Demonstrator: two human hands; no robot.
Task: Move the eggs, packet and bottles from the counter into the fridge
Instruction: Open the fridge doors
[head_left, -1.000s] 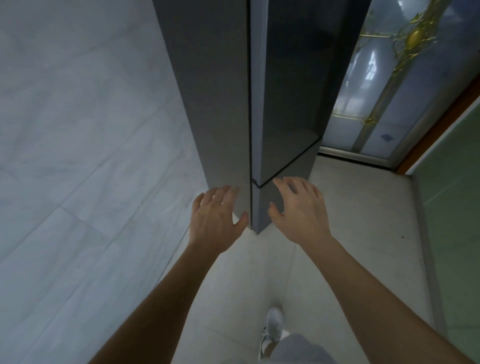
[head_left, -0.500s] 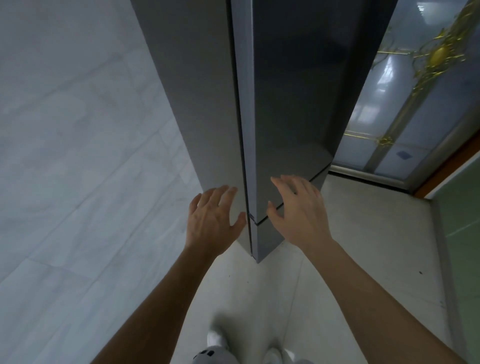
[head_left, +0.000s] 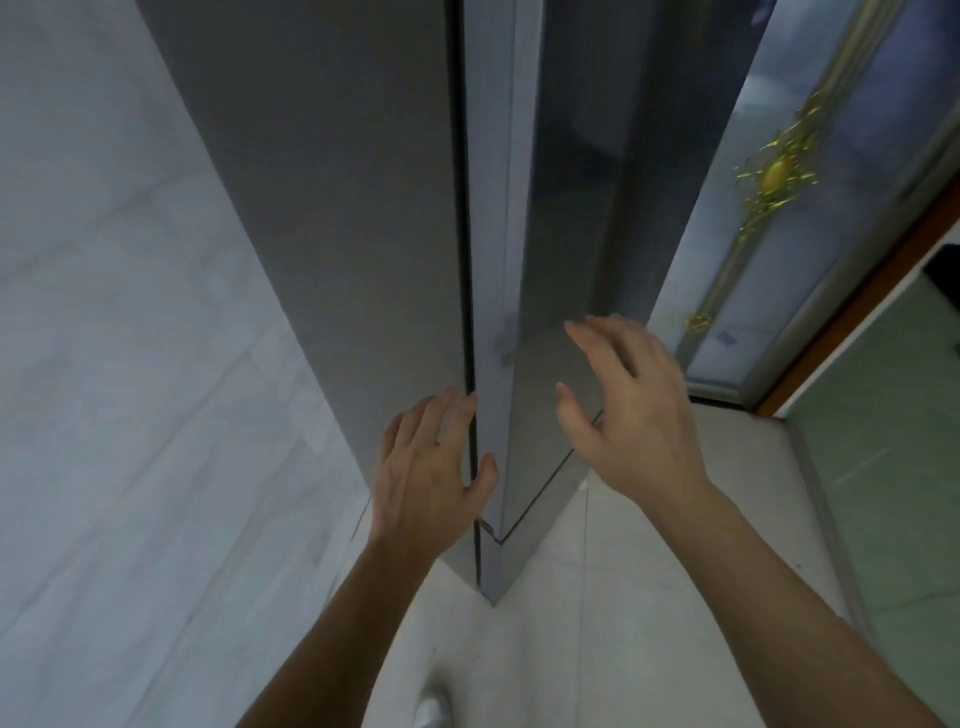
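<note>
No text, label, brand, number or sign can be read anywhere here: the grey fridge (head_left: 363, 208) shows bare panels, and the glass door (head_left: 810, 218) beside it carries only a gold ornament, not lettering

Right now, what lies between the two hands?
In the head view, the fridge's front corner edge stands between the open left hand and the open right hand. Both hands are empty; no eggs, packet or bottles show.
</note>
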